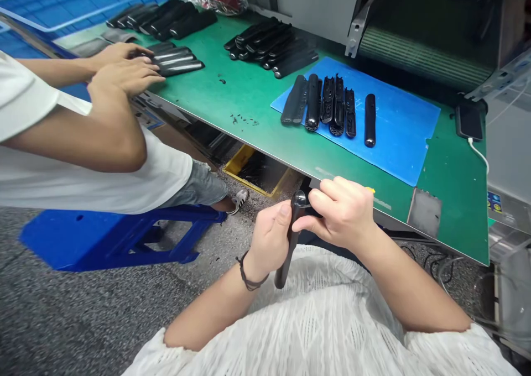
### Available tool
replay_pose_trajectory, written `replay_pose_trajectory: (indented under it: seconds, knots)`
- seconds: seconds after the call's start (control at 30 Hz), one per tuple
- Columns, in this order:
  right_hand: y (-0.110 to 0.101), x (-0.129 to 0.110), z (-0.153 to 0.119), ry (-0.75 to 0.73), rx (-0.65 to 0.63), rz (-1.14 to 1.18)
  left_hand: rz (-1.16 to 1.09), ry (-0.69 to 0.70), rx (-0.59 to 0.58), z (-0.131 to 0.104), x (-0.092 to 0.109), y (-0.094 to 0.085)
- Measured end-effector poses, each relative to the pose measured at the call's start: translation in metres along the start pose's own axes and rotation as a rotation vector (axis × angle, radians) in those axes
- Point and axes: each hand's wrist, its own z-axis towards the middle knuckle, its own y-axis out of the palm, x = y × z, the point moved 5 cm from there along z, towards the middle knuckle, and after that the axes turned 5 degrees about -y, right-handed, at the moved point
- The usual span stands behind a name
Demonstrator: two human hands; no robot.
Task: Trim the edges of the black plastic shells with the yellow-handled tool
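Note:
My left hand is closed around a long, glossy black plastic handle shell, held tilted in front of my body, off the table edge. My right hand is curled at the shell's upper end, its thumb against the side. A thin dark sliver shows between the right fingers and the shell; what those fingers grip is mostly hidden. A small yellow tip peeks out behind that hand. Ahead, several similar black shells lie on a blue sheet, with a single shell apart to the right.
More black shells are piled on the green table. At left, a co-worker's hands rest by another pile. A conveyor stands behind, a phone at right. Below are a yellow crate and blue stool.

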Motion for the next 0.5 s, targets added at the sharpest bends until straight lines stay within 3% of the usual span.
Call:
replay_pose_trajectory:
  seconds: [0.13,0.33,0.5]
  knots:
    - [0.003,-0.007,-0.001,0.01,0.025,-0.022,-0.031,-0.029,0.043,0.002,0.002,0.0]
    - [0.016,-0.019,-0.008,-0.01,-0.061,0.047,-0.043,-0.075,0.184,0.01,0.008,-0.008]
    - [0.027,-0.029,-0.018,-0.017,-0.133,0.11,-0.185,-0.153,0.212,0.022,0.007,-0.012]
